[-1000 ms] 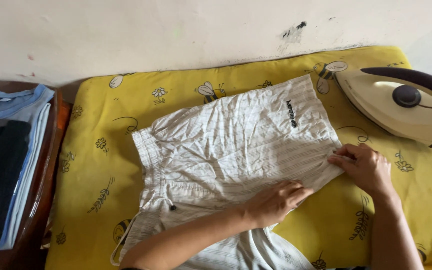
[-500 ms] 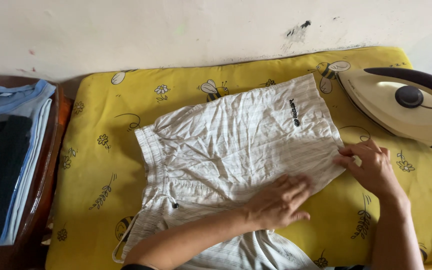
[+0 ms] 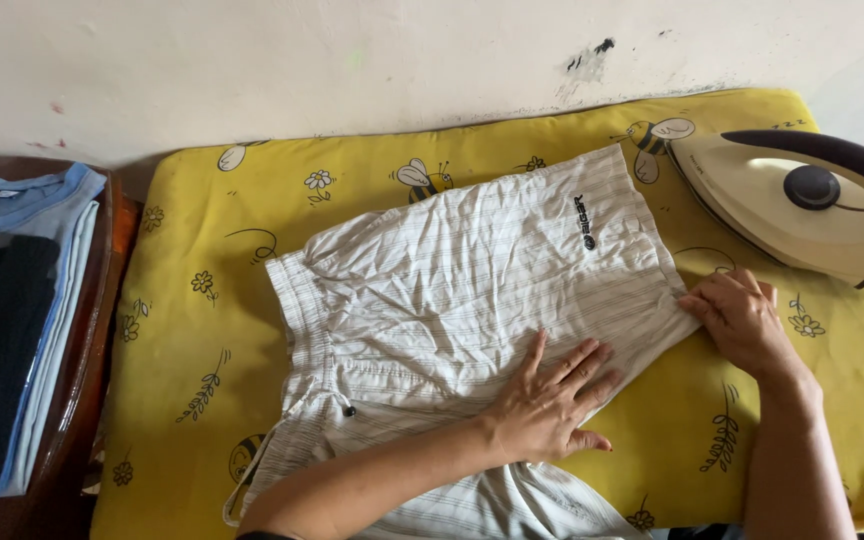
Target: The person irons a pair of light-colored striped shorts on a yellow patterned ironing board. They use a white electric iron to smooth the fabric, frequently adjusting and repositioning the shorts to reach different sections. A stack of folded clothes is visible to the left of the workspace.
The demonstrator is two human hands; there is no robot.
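Both hands carry no real grip: your left hand (image 3: 550, 400) lies flat, fingers spread wide, pressed palm-down on the lower half of the striped white shorts (image 3: 472, 300), and your right hand (image 3: 742, 318) has fingertips pinched narrow on the hem edge at about 3 o'clock of the garment. Shorts sit mid-frame on the yellow bee-print pad (image 3: 192, 330), waistband and drawstring toward 8 o'clock, leg hem toward 2 o'clock, fabric creased all over, heaviest near the waistband. Cream iron with dark handle (image 3: 802, 200) rests on the pad at 2 o'clock, just beside your right hand, not touching the shorts. Folded stack of blue and dark clothes (image 3: 12, 320) lies at 9 o'clock on a wooden surface, well apart. To smooth well, judging by the layout: keep the left palm as the anchor, draw the hem outward toward 3 o'clock with even tension, don't bunch the corner. Sweep the flat hand from the waistband side toward the hem so creases run out the open edge. Watch your right knuckles, which are near the iron; whether it is hot cannot be told. Lower part of the shorts hangs off the pad edge at 6 o'clock, partly hidden by your forearm.
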